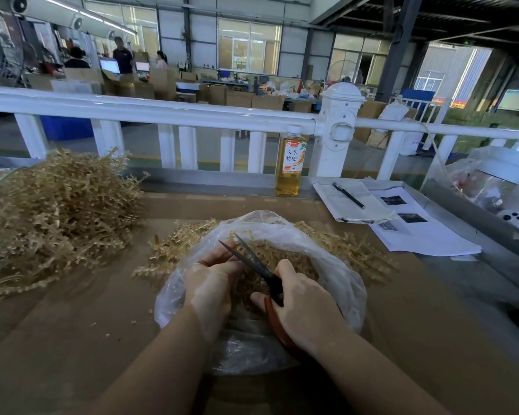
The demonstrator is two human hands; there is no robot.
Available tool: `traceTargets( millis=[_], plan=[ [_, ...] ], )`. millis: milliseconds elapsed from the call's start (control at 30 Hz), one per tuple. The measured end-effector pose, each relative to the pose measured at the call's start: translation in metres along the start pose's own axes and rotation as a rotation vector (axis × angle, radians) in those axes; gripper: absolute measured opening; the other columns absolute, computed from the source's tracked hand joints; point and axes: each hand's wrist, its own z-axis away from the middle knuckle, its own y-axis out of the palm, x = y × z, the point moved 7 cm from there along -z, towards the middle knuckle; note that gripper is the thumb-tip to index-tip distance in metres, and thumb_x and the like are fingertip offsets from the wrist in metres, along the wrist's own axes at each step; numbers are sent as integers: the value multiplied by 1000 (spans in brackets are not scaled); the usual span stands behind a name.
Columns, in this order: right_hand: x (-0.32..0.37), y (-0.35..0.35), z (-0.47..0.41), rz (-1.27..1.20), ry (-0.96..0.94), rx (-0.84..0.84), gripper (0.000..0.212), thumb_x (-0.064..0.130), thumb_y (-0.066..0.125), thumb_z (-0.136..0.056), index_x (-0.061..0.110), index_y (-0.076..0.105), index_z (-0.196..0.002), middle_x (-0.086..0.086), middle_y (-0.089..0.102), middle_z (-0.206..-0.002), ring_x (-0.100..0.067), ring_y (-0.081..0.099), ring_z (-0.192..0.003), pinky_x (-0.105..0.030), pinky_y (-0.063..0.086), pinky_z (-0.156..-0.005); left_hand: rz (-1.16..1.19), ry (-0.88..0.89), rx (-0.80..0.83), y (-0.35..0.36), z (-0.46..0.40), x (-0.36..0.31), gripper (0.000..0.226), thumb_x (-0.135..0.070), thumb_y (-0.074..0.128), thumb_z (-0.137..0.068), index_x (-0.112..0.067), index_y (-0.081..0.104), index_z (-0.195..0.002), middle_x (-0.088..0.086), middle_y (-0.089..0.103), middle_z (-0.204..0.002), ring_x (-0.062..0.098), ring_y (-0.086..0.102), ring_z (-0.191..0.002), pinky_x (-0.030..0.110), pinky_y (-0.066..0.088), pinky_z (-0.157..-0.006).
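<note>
My right hand grips the red handles of a pair of scissors, whose dark blades stand apart and point up and left. My left hand is curled just left of the blades and seems to pinch a small tan piece against them; the piece itself is hidden by the fingers. Both hands hover over an open clear plastic bag that holds small tan cut bits. Tan branched plastic sprigs lie around the bag on the brown cardboard table.
A big heap of the same tan sprigs fills the table's left side. A bottle of amber drink stands at the back by a white railing. Papers and a pen lie at the right, with bagged items beyond.
</note>
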Motion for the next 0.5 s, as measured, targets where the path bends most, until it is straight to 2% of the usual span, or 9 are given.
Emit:
traceTargets(
  millis=[200, 333, 500],
  plan=[
    [0, 0, -2, 22, -12, -15, 34, 59, 50, -89, 32, 29, -96, 7, 59, -89, -11, 58, -79, -20, 42, -66, 5, 0, 26, 1, 0, 0, 38, 24, 57, -61, -10, 75, -61, 8, 73, -69, 18, 72, -66, 20, 54, -52],
    [1, 1, -1, 57, -26, -35, 35, 58, 49, -90, 33, 26, -96, 8, 58, -85, -10, 58, -75, -19, 44, -64, 35, -3, 5, -1, 0, 1, 34, 28, 54, -67, -2, 68, -77, 9, 72, -68, 17, 72, -64, 19, 54, -51],
    [1, 0, 2, 68, -31, -66, 37, 61, 48, -88, 31, 29, -97, 7, 57, -86, -11, 57, -78, -21, 44, -66, 39, 11, -1, -2, -1, 0, 36, 28, 51, -71, -3, 68, -77, 7, 72, -66, 15, 71, -63, 19, 53, -52]
  ],
)
